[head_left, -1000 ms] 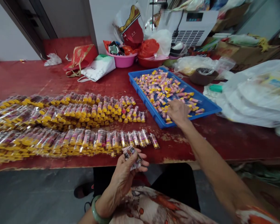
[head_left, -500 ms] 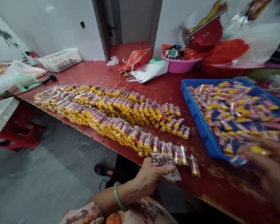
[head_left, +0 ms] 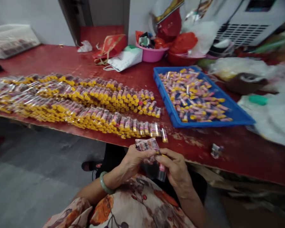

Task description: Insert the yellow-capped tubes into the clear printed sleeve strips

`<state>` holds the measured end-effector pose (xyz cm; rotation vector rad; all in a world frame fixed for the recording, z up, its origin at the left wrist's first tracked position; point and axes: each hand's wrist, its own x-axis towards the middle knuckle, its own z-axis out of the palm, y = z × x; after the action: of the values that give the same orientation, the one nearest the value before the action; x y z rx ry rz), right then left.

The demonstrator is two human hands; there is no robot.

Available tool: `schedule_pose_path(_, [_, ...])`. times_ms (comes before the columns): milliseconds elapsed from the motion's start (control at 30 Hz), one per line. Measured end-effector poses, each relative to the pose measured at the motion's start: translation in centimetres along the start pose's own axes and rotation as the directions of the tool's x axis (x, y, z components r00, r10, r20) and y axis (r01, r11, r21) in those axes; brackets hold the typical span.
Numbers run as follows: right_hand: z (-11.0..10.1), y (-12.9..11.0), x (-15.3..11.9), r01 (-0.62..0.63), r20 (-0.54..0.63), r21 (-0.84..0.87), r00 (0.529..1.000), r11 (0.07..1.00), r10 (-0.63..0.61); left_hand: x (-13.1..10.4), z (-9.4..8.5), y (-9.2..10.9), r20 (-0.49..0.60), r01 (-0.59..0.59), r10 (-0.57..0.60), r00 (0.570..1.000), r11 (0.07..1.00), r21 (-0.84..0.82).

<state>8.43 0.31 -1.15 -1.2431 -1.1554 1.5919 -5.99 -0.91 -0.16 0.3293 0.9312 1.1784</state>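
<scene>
In my left hand [head_left: 138, 157] is a small stack of printed cards or labels [head_left: 147, 145], pinched under the thumb. My right hand [head_left: 177, 167] is closed on a small pink tube with a yellow cap [head_left: 161, 171], wrapped in clear film, its wrapped end pointing down. Both hands meet over my lap at the table's front edge, fingertips touching or nearly so. Just beyond them, one wrapped tube [head_left: 164, 135] lies at the end of a long stacked row of wrapped tubes [head_left: 104, 122]. More loose tubes [head_left: 192, 91] fill a blue tray [head_left: 167, 106] to the right.
A second stacked row [head_left: 99, 93] runs behind the first on the red table [head_left: 68, 58]. At the back are a white bag [head_left: 127, 60], a pink basin [head_left: 153, 55] and a white bin [head_left: 14, 41]. Plastic bags [head_left: 273, 110] lie right; a crumpled wrapper [head_left: 216, 151] sits near the front edge.
My right hand has come from the blue tray to my left hand, bringing a tube. My left hand keeps its cards. The view has swung to the right.
</scene>
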Motion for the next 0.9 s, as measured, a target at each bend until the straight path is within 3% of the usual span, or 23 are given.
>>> schedule_pose_path(233, [-0.8,-0.2,-1.5,-0.051,-0.024,0.145,0.998,0.988,0.055,-0.9,0.8,0.0,0.09,0.073,-0.073,0.993,0.997,0.001])
schedule_pose_path(433, [-1.9,0.1,-1.6,-0.061,0.041,0.192,0.998,0.98,0.054,-1.4,2.0,-1.0,0.059,0.069,-0.067,0.996,0.997,-0.034])
schedule_pose_path(700, [-4.7,0.1,-1.8,-0.065,0.059,0.345,0.997,0.936,0.047,-1.6,2.6,-2.4,0.031,-0.021,0.022,0.999,0.999,-0.025])
schedule_pose_path(900, [-5.7,0.6,-2.0,-0.063,0.077,0.382,0.996,0.922,0.036,-1.0,4.8,-3.4,0.064,0.02,-0.023,0.998,0.998,0.053])
